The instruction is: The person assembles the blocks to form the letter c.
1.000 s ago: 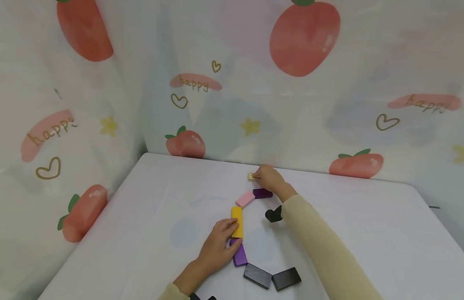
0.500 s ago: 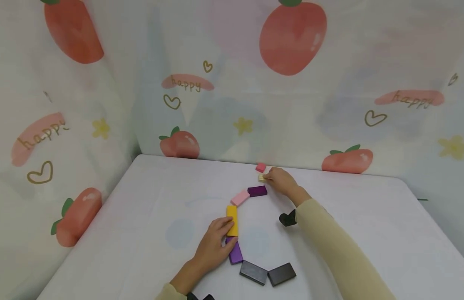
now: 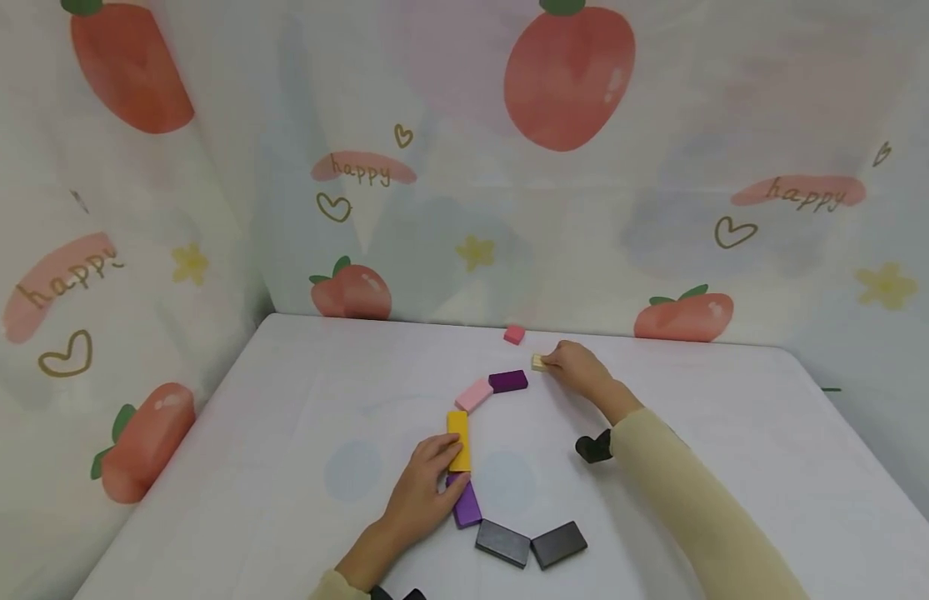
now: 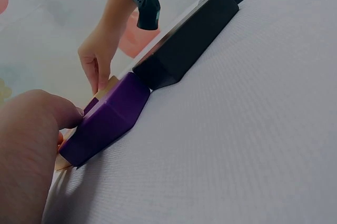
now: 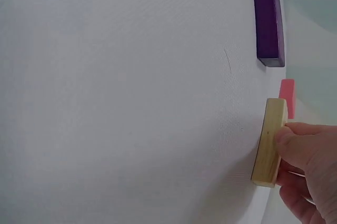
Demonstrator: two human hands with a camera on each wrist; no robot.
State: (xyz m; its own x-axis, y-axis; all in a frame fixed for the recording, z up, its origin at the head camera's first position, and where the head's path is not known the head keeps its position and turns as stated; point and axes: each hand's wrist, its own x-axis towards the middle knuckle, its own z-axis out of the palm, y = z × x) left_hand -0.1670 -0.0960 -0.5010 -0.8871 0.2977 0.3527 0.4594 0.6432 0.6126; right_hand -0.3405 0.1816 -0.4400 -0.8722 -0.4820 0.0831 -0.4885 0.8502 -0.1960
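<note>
My right hand (image 3: 580,371) pinches a pale wooden block (image 5: 269,145) between thumb and fingers, just past the right end of a dark purple block (image 3: 508,382). My left hand (image 3: 422,492) rests along the curved row with its fingers on the yellow block (image 3: 458,442) and its thumb at the purple block (image 4: 108,113). Between the yellow and dark purple blocks lies a pink block (image 3: 474,395). Two dark grey blocks, a left one (image 3: 503,543) and a right one (image 3: 559,545), form the near end of the row.
A small red-pink block (image 3: 514,335) lies near the back edge of the white table (image 3: 696,467). Behind the table hangs a cloth backdrop (image 3: 434,92) printed with fruit. Below the right forearm shows a black wrist-worn piece (image 3: 593,447).
My right hand has carried the wooden block to the right, past the dark purple block's end, uncovering the red-pink block. The left hand stays on the row; the head view has shifted slightly.
</note>
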